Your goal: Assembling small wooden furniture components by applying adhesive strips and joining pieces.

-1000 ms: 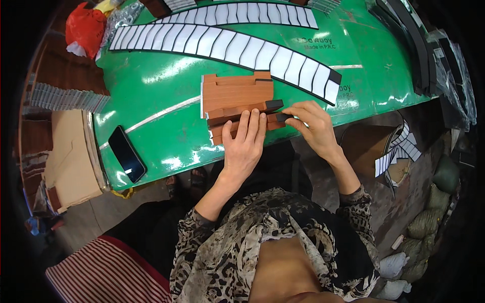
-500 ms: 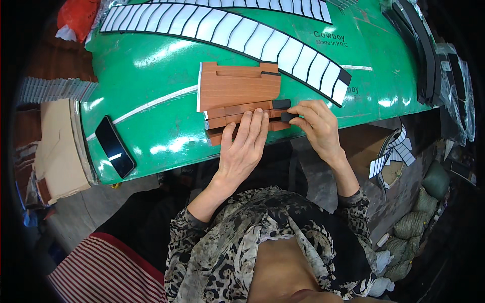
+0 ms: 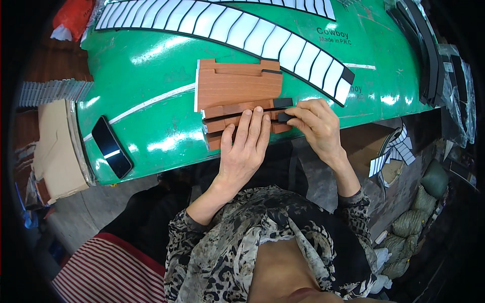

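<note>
Several brown wood-grain pieces lie at the near edge of the green table. The widest, a flat brown panel [image 3: 235, 88], has notches along its far edge and a narrow dark strip near its right corner. Closer to me, narrow brown pieces [image 3: 214, 124] lie side by side with dark gaps between them. My left hand [image 3: 240, 154] rests on these with its fingers stretched out. My right hand [image 3: 319, 129] pinches a small black pad [image 3: 284, 117] at the right end of one narrow piece. Another black pad [image 3: 283, 102] sits on the narrow piece just beyond.
A long curved black strip [image 3: 202, 20] with white segments lies across the table behind the panel. A phone [image 3: 113, 146] is near the left edge, beside a cardboard piece [image 3: 55, 146] and stacked panels [image 3: 55, 93]. Curved black parts [image 3: 422, 55] stand at the right.
The gap between the two farther narrow pieces has widened. The pad in my right hand has shifted slightly left. My left hand stays on the pieces.
</note>
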`<state>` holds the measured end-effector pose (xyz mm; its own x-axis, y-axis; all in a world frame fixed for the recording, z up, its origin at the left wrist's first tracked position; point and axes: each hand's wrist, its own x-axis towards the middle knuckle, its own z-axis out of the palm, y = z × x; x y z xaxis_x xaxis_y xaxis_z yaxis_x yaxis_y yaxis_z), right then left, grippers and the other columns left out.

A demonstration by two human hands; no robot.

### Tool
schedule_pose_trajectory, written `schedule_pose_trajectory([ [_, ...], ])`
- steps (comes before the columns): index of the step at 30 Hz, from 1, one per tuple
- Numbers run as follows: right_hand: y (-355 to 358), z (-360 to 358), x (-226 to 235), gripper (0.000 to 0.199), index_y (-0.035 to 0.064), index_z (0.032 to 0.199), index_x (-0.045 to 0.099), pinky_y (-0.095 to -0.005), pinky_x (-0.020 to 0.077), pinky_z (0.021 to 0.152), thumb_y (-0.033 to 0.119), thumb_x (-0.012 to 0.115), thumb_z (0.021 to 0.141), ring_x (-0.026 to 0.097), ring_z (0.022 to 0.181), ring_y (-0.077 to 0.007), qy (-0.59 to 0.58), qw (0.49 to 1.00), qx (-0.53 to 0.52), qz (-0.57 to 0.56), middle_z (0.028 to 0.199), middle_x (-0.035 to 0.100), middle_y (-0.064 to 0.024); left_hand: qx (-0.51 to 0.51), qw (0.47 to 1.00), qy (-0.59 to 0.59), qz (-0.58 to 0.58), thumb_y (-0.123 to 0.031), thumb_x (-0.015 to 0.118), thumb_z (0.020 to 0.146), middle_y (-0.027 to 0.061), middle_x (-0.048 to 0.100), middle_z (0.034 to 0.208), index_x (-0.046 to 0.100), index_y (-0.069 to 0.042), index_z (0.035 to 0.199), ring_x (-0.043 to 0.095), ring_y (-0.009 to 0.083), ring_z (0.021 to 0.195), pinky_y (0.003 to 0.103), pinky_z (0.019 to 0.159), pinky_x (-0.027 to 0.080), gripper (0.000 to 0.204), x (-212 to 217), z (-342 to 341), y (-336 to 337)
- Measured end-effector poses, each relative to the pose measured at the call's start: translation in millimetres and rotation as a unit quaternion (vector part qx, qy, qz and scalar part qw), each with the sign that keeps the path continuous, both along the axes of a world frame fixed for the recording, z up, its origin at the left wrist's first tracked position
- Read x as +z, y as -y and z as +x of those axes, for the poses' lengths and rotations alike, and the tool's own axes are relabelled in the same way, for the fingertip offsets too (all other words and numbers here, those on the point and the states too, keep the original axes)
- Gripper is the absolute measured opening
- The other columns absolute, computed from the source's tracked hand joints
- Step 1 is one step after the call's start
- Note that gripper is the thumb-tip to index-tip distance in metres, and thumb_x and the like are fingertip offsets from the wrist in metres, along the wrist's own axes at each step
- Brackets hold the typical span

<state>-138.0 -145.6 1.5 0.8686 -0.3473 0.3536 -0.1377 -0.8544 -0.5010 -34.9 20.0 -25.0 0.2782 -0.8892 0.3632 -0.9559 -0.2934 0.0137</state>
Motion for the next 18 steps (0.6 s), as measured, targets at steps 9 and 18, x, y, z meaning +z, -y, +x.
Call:
schedule_pose_trajectory([
  [9, -0.2, 4.6, -0.1, 0.027, 0.0094, 0.088, 0.067, -0.0308, 0.0480, 0.062, 0.010, 0.075, 0.062, 0.055, 0.075, -0.0210, 0.001, 1.000, 0.004, -0.009, 0.082, 0.060, -0.0031, 0.003, 1.000, 0.012, 0.003, -0.022, 0.061, 0.078, 0.0060, 0.055, 0.124, 0.059, -0.011, 0.114, 0.052, 0.0196, 0.113, 0.037, 0.091, 0.032, 0.037, -0.2, -0.9, -1.2],
  [18, -1.4, 6.1, 0.9, 0.026, 0.0096, 0.087, 0.067, -0.0303, 0.0480, 0.062, 0.011, 0.075, 0.062, 0.055, 0.075, -0.0204, -0.005, 1.000, 0.002, -0.010, 0.082, 0.060, -0.0022, 0.006, 1.000, 0.023, -0.004, -0.022, 0.061, 0.079, 0.0053, 0.056, 0.124, 0.061, -0.012, 0.113, 0.051, 0.0190, 0.114, 0.037, 0.091, 0.032, 0.035, -1.4, -0.4, -1.8],
])
